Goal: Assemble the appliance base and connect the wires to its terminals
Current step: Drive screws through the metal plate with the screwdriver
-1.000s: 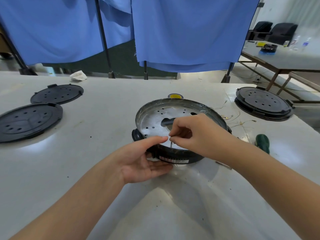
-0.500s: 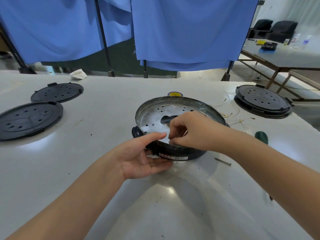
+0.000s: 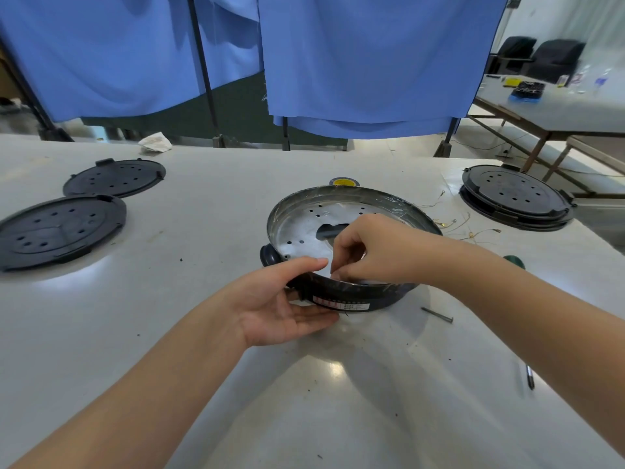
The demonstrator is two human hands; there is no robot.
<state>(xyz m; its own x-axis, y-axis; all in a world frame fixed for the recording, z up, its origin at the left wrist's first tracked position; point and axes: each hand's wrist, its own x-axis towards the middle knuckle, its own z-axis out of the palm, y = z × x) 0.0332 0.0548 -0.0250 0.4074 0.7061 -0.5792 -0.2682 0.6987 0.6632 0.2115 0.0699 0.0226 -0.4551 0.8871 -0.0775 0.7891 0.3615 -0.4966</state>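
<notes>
Left hand (image 3: 280, 299) cups the near rim of the appliance base (image 3: 341, 242), mid-table (image 3: 203, 333), thumb on top, fingers beneath; right hand (image 3: 368, 248) reaches inside, fingertips pinched — on what, can't tell.

Blue fabric curtains (image 3: 365, 59) hang from dark metal stands (image 3: 203, 66) behind a broad white worktable (image 3: 209, 333), whose glossy top throws back soft patches of overhead light. Beneath the curtain hems a dark green panel (image 3: 236, 113) shows, with pale floor (image 3: 473, 143) beyond it. At far right stands a second table (image 3: 575, 110) on brown metal legs — small items lie scattered on its pale top, too far off to identify. Two black chairs (image 3: 541, 59) sit behind that table against a white wall (image 3: 541, 15). A thin cable (image 3: 500, 143) trails across the floor near the table's legs.
</notes>
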